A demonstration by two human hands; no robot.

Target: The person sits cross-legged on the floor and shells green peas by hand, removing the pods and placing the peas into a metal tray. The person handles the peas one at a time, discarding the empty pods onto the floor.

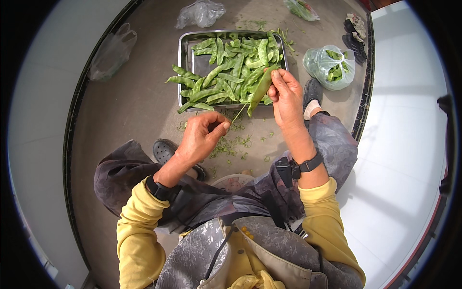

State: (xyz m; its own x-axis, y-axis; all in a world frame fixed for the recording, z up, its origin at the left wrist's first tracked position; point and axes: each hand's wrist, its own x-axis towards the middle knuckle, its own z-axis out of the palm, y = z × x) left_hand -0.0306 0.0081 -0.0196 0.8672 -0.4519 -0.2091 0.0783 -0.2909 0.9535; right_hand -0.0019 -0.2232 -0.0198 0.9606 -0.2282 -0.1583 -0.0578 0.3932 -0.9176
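Observation:
Between thumb and fingers, my right hand (287, 94) grips a flat green bean pod (260, 92) near its upper end, over the tray's right front corner. My left hand (205, 132), lower and to the left, pinches a thin green string (239, 112). That string runs up to the pod's lower part; whether it is still joined there is hard to see. Behind the hands, a rectangular metal tray (193, 67) holds many more bean pods (236, 68), some hanging over its left and front rims. Curled green strings (231, 144) lie scattered on the floor below the hands.
A tied plastic bag of green pods (330, 68) stands right of the tray, near dark shoes (355, 45). Clear plastic bags (200, 13) (113, 52) lie behind and to the left. Another bag with greens (302, 9) is at the back. My clogs (164, 151) (312, 92) flank the work area.

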